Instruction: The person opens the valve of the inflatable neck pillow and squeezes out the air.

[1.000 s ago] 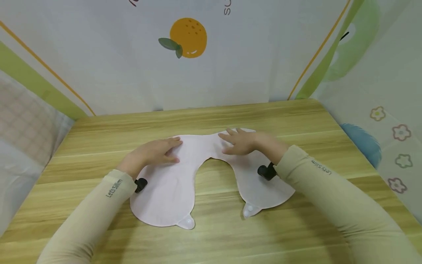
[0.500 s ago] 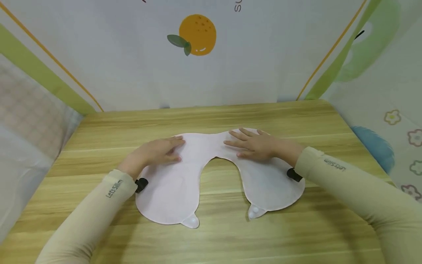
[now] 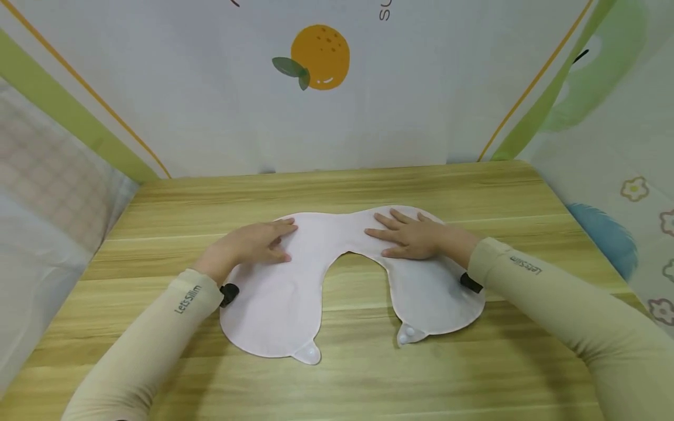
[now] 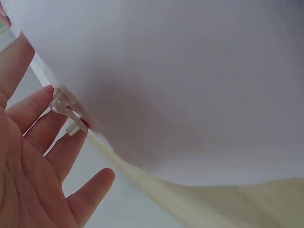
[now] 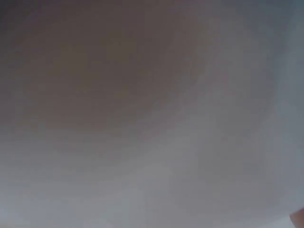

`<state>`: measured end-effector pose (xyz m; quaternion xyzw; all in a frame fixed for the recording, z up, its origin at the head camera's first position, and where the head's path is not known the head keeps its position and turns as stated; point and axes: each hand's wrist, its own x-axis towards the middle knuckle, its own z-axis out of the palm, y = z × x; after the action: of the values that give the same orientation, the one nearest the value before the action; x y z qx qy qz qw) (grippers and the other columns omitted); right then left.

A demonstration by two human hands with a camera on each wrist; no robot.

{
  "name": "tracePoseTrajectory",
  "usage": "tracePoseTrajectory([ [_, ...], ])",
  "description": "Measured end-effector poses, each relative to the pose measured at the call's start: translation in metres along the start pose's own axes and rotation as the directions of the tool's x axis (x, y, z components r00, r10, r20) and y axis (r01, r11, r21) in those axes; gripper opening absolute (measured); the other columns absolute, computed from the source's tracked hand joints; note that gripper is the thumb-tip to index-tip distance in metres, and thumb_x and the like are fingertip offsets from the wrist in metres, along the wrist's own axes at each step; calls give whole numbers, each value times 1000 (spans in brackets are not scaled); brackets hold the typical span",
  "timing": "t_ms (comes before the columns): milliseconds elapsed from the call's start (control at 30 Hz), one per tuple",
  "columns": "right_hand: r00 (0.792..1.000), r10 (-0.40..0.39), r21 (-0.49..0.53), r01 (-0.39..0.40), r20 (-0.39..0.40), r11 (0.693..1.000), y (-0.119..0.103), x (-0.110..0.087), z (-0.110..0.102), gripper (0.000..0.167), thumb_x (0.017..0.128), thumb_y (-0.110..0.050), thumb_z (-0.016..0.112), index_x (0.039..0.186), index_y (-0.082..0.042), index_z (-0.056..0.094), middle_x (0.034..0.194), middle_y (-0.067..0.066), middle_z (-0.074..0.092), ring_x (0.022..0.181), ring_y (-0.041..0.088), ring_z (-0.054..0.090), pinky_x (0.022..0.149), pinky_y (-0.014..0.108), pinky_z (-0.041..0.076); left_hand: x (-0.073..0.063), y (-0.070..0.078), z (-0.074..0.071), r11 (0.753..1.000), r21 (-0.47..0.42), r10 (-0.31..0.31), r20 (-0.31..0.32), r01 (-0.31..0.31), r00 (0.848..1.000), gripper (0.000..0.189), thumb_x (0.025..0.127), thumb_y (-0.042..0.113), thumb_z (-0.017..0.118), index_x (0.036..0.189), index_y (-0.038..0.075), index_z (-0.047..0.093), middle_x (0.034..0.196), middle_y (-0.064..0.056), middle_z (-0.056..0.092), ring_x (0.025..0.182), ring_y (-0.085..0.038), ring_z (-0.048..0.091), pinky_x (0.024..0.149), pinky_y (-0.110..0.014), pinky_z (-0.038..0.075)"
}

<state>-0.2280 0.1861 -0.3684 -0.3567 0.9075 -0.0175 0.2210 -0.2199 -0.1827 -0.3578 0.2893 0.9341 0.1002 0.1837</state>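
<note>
A flat, pale pink inflatable neck pillow (image 3: 274, 310) lies in an arch on the wooden table, its ends toward me. Each end carries a snap tab (image 3: 308, 353). My left hand (image 3: 253, 242) rests over the left upper edge, fingers relaxed. In the left wrist view, its fingertips are at a clear plastic valve (image 4: 69, 111) on the pillow's edge. On the right upper part lies my right hand (image 3: 413, 234), fingers spread and straight. The right wrist view is filled by the blurred pillow surface (image 5: 190, 156), with a bit of skin in the lower right corner.
The wooden table (image 3: 347, 386) extends around the pillow to a white printed cloth (image 3: 210, 105) hanging behind it. Another printed cloth (image 3: 605, 158) hangs along the right side. Both forearms wear cream sleeves, and black camera mounts sit at the wrists.
My right hand has moved right along the pillow and spread its fingers. The left hand stays at its place on the pillow. The head view has shifted slightly.
</note>
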Motion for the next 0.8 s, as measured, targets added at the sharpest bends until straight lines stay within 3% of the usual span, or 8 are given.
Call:
tracePoseTrajectory([
  [800,998,70,155,-69,-3,985,16,-24,9,64,105,-50,38,160,-30,13,169,8,-6,153,43,-12,111,80,0,-11,-7,1,998,-29,-56,-14,55,998,77,94,40,67,156,10,32,164,-11,25,148,-36,31,120,-56,28],
])
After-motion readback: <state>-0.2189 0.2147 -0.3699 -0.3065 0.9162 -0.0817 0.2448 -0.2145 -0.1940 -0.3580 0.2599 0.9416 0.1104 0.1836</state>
